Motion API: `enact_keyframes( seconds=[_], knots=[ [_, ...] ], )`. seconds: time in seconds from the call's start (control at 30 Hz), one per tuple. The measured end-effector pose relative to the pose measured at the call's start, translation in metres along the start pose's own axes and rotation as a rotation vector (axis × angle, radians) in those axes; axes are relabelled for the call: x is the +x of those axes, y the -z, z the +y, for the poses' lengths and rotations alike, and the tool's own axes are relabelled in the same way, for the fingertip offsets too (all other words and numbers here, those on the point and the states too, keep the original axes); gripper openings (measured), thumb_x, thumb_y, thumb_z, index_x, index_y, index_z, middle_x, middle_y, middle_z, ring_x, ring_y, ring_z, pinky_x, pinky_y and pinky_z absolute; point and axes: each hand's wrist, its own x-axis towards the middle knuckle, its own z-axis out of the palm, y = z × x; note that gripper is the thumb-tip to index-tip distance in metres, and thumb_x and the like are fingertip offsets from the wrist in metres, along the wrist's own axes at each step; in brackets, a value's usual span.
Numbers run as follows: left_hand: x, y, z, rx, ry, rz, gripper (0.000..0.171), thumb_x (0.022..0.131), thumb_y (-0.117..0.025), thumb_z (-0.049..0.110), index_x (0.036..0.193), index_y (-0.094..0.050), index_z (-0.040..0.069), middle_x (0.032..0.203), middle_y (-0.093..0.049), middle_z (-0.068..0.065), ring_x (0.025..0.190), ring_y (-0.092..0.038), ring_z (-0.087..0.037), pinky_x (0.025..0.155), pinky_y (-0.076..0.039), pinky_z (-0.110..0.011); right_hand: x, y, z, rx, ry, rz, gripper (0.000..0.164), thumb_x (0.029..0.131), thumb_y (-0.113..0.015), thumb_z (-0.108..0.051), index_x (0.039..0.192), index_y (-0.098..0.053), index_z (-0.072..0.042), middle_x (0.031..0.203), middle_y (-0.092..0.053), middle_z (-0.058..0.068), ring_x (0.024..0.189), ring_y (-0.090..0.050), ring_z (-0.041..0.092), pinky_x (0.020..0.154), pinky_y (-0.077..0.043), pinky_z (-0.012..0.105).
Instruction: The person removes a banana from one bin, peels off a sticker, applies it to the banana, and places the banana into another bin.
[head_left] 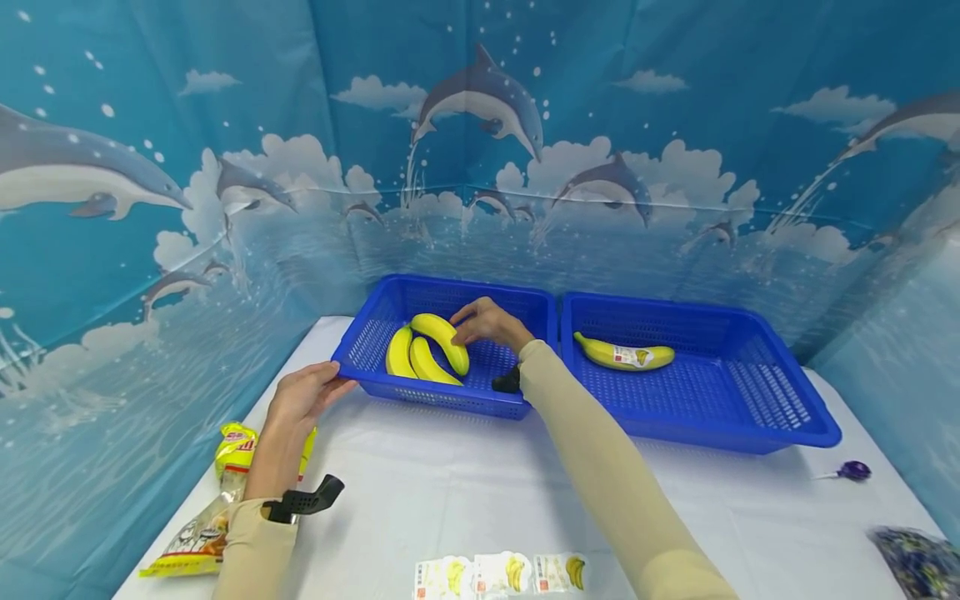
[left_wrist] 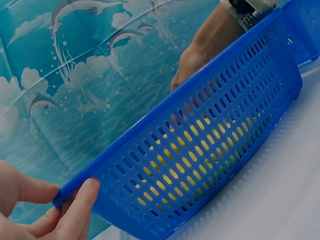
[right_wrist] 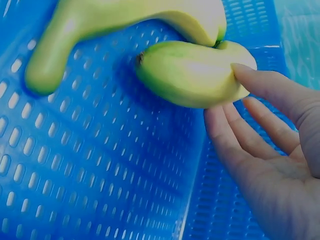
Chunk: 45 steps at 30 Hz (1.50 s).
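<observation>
Several yellow bananas (head_left: 401, 353) lie close together in the left blue basket (head_left: 442, 393). My right hand (head_left: 491, 323) reaches into this basket and pinches the rearmost banana (head_left: 441, 331) between thumb and fingers. In the right wrist view, the thumb lies on top of that banana (right_wrist: 190, 75) and fingertips touch it from below. My left hand (head_left: 303, 396) grips the basket's front left corner; in the left wrist view, its thumb and fingers (left_wrist: 82, 205) close on the blue rim (left_wrist: 115, 137).
One banana with a label (head_left: 626, 354) lies in the right blue basket (head_left: 720, 429), beside the left one. Banana-picture stickers (head_left: 502, 573) lie at the table's front. Yellow snack packaging (head_left: 236, 446) is under the left forearm. A purple lollipop (head_left: 853, 471) and a dark package (head_left: 918, 562) sit at right.
</observation>
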Motion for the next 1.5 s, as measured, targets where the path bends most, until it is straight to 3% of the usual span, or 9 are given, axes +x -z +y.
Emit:
enact_keyframes(
  seconds=[0.33,0.6,0.83,0.97,1.07,1.13,1.2,1.33,1.5],
  knots=[
    [0.001,-0.001,-0.001,-0.03,0.01,-0.017,0.061,0.112,-0.057,0.01,0.164,-0.031,-0.007,0.141,-0.056,-0.021,0.09,-0.074,-0.011,0.111,-0.051,-0.04,-0.009,0.012,-0.006,0.107,0.023,0.019,0.043,0.099,-0.072,0.006,0.14,-0.061,0.01,0.136,-0.067,0.028,0.121,-0.07,0.04,0.108,-0.057,0.051],
    [0.001,-0.001,0.0,-0.043,0.01,-0.02,0.062,0.111,-0.057,0.008,0.165,-0.03,-0.007,0.109,-0.067,-0.006,0.087,-0.074,-0.01,0.109,-0.052,-0.039,-0.022,0.02,-0.018,0.059,0.052,0.06,0.05,0.1,-0.073,0.002,0.147,-0.058,0.009,0.146,-0.062,0.025,0.128,-0.067,0.038,0.109,-0.056,0.05],
    [0.001,-0.003,-0.001,-0.036,0.003,-0.002,0.062,0.111,-0.057,0.009,0.165,-0.031,-0.006,0.108,-0.067,-0.005,0.088,-0.074,-0.011,0.108,-0.054,-0.039,-0.031,0.028,-0.024,0.017,0.081,0.072,0.056,0.101,-0.073,-0.001,0.153,-0.053,0.008,0.152,-0.059,0.023,0.131,-0.065,0.037,0.106,-0.058,0.052],
    [0.001,-0.004,-0.001,-0.04,0.012,-0.005,0.061,0.112,-0.057,0.009,0.165,-0.031,-0.006,0.103,-0.068,-0.004,0.087,-0.074,-0.011,0.11,-0.052,-0.04,-0.036,0.034,-0.025,0.015,0.083,0.069,0.053,0.104,-0.07,-0.005,0.153,-0.054,0.004,0.149,-0.061,0.02,0.115,-0.069,0.027,0.095,-0.061,0.045],
    [0.001,-0.004,-0.001,-0.048,0.01,-0.012,0.062,0.111,-0.057,0.009,0.165,-0.031,-0.007,0.1,-0.068,-0.003,0.087,-0.074,-0.011,0.109,-0.052,-0.04,-0.041,0.038,-0.026,0.016,0.109,0.074,0.046,0.108,-0.064,-0.007,0.153,-0.057,0.001,0.134,-0.065,0.022,0.09,-0.062,0.021,0.077,-0.056,0.035],
    [0.001,-0.004,-0.001,-0.047,0.011,-0.01,0.062,0.111,-0.058,0.009,0.165,-0.031,-0.006,0.101,-0.068,-0.003,0.089,-0.074,-0.012,0.109,-0.053,-0.04,-0.044,0.04,-0.027,0.032,0.133,0.069,0.041,0.111,-0.058,-0.007,0.151,-0.059,0.0,0.128,-0.065,0.022,0.087,-0.061,0.022,0.073,-0.056,0.032],
    [0.001,-0.005,0.0,-0.042,0.015,-0.005,0.062,0.111,-0.058,0.01,0.165,-0.032,-0.005,0.103,-0.067,-0.004,0.09,-0.074,-0.012,0.109,-0.053,-0.04,-0.047,0.041,-0.027,0.052,0.151,0.064,0.038,0.113,-0.053,-0.006,0.149,-0.061,0.0,0.129,-0.064,0.023,0.09,-0.064,0.028,0.075,-0.06,0.032],
    [0.0,-0.005,-0.001,-0.04,0.024,-0.001,0.062,0.112,-0.057,0.011,0.166,-0.032,-0.004,0.106,-0.066,-0.005,0.092,-0.073,-0.012,0.111,-0.052,-0.04,-0.051,0.044,-0.025,0.068,0.163,0.063,0.036,0.115,-0.048,-0.007,0.145,-0.065,0.001,0.142,-0.062,0.021,0.116,-0.068,0.042,0.085,-0.066,0.039],
    [-0.001,-0.007,-0.003,-0.041,0.023,-0.002,0.061,0.112,-0.057,0.011,0.166,-0.032,-0.004,0.107,-0.065,-0.005,0.092,-0.072,-0.013,0.11,-0.052,-0.04,-0.057,0.049,-0.019,0.068,0.177,0.062,0.035,0.115,-0.053,-0.014,0.143,-0.067,0.001,0.144,-0.064,0.021,0.127,-0.063,0.049,0.088,-0.065,0.04]
  ],
)
